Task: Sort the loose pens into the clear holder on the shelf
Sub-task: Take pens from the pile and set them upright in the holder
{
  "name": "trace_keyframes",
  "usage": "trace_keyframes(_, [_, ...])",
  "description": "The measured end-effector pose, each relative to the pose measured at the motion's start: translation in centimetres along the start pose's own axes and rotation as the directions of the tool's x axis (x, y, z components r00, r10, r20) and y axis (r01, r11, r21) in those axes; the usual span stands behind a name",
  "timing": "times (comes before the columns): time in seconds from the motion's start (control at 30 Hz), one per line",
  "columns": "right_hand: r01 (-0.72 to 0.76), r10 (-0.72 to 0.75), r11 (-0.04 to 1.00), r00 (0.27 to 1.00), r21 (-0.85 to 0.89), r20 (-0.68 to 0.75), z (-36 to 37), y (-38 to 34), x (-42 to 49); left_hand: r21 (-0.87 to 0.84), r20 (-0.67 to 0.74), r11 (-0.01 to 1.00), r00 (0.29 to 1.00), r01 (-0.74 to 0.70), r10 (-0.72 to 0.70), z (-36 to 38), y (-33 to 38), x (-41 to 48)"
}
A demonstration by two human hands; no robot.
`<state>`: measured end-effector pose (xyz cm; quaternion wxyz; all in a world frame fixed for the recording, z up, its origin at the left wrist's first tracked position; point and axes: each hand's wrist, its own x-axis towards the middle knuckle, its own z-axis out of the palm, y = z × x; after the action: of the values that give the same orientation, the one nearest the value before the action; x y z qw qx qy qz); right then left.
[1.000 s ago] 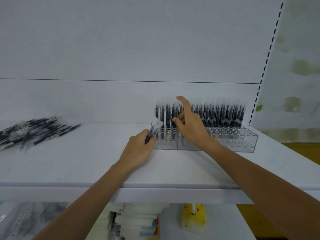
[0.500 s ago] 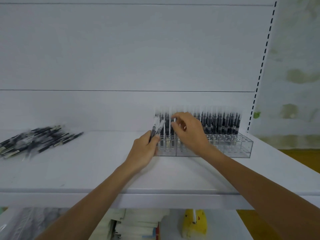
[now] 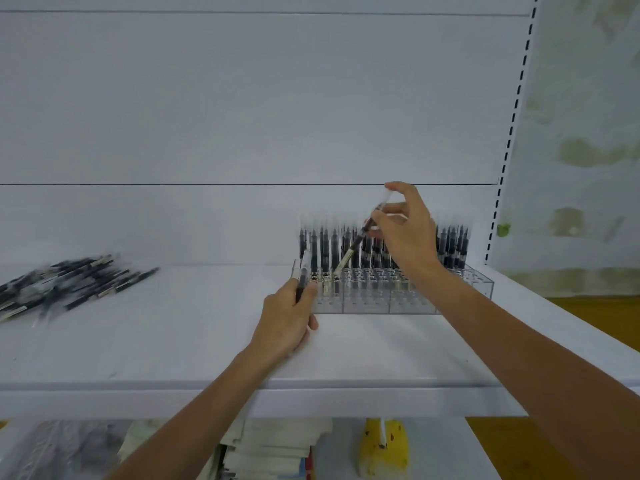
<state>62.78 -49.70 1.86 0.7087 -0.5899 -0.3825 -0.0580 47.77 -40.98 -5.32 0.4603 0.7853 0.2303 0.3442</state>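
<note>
A clear acrylic pen holder stands at the back of the white shelf, its rear rows filled with several upright black pens. My right hand pinches one black pen near its top; the pen slants down to the left with its tip at a front-left hole of the holder. My left hand rests on the shelf at the holder's left end and grips a pen that points upward. A pile of loose black pens lies at the shelf's far left.
The shelf's back panel rises directly behind the holder, and a slotted upright stands at the right. Below the shelf sit stacked paper packs, a yellow item and bagged goods.
My right hand has lifted from the holder's left rows and now holds a pen slanted over the holder. My left hand has fewer pens showing and sits slightly lower.
</note>
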Motion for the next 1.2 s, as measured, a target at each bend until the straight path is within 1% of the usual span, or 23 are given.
trace_keyframes(0.07, [0.148, -0.148, 0.975, 0.989, -0.166, 0.013, -0.3, 0.3, 0.7, 0.045, -0.038, 0.999, 0.999, -0.010, 0.012, 0.1, -0.1, 0.0])
trace_keyframes(0.13, [0.231, -0.221, 0.941, 0.973, -0.246, 0.068, -0.3, 0.7, 1.0, 0.087, -0.044, 0.996, 0.999, -0.004, 0.008, 0.2, -0.2, 0.1])
trace_keyframes(0.2, [0.282, -0.265, 0.915, 0.959, -0.289, 0.095, 0.0, 1.1, 1.3, 0.099, -0.030, 0.995, 0.999, 0.021, -0.018, 0.3, -0.4, 0.3])
trace_keyframes(0.33, [0.335, -0.324, 0.879, 0.942, -0.339, 0.092, 0.6, 1.7, 1.6, 0.028, -0.035, 0.997, 0.997, 0.076, -0.075, 0.0, -0.7, 0.7])
trace_keyframes(0.4, [0.349, -0.324, 0.864, 0.937, -0.363, 0.131, 0.7, 2.0, 1.6, 0.045, -0.019, 0.997, 0.998, 0.061, -0.061, 0.0, -0.7, 0.7])
trace_keyframes(0.5, [0.364, -0.293, 0.835, 0.929, -0.414, 0.225, 1.0, 2.5, 1.3, 0.120, 0.015, 0.993, 1.000, 0.008, -0.010, 0.2, -0.6, 0.6])
trace_keyframes(0.6, [0.363, -0.183, 0.798, 0.907, -0.482, 0.380, 1.4, 3.3, 0.4, 0.109, 0.001, 0.994, 1.000, -0.005, 0.005, 0.3, -0.6, 0.8])
trace_keyframes(0.63, [0.360, -0.150, 0.789, 0.899, -0.498, 0.412, 1.5, 3.6, 0.1, 0.100, -0.008, 0.995, 1.000, -0.004, 0.005, 0.2, -0.6, 0.8])
trace_keyframes(0.73, [0.336, -0.111, 0.776, 0.906, -0.534, 0.409, 1.5, 3.7, 0.2, 0.084, -0.021, 0.996, 1.000, -0.006, 0.008, 0.2, -0.7, 0.8])
trace_keyframes(0.8, [0.336, -0.098, 0.741, 0.911, -0.582, 0.400, 1.5, 3.6, 0.2, 0.071, -0.020, 0.997, 0.999, -0.023, 0.025, 0.1, -0.6, 0.7])
trace_keyframes(0.87, [0.365, -0.147, 0.692, 0.916, -0.623, 0.374, 1.4, 3.6, -0.3, 0.021, -0.023, 0.997, 0.997, -0.074, 0.075, 0.0, -0.5, 0.5])
trace_keyframes(0.9, [0.378, -0.188, 0.696, 0.916, -0.610, 0.354, 1.3, 3.4, -0.7, -0.005, -0.029, 0.993, 0.993, -0.114, 0.114, 0.0, -0.4, 0.4])
trace_keyframes(0.97, [0.402, -0.251, 0.750, 0.908, -0.525, 0.336, 1.0, 3.0, -1.7, -0.031, -0.037, 0.983, 0.983, -0.179, 0.178, 0.0, -0.2, 0.1])
trace_keyframes(1.0, [0.402, -0.257, 0.781, 0.904, -0.478, 0.340, 0.9, 2.6, -2.2, -0.030, -0.034, 0.980, 0.980, -0.199, 0.198, 0.0, -0.1, 0.1])
trace_keyframes(1.07, [0.347, -0.196, 0.856, 0.903, -0.382, 0.382, 0.9, 1.6, -3.3, 0.020, -0.006, 0.973, 0.973, -0.230, 0.231, 0.2, 0.0, 0.1])
trace_keyframes(1.13, [0.240, -0.108, 0.932, 0.899, -0.272, 0.424, 1.2, 0.8, -4.1, 0.092, 0.030, 0.959, 0.963, -0.270, 0.268, 0.7, 0.4, 0.1])
trace_keyframes(1.2, [0.203, -0.083, 0.950, 0.897, -0.238, 0.434, 1.2, 0.4, -4.3, 0.079, 0.051, 0.949, 0.952, -0.305, 0.302, 1.3, 1.1, 0.0])
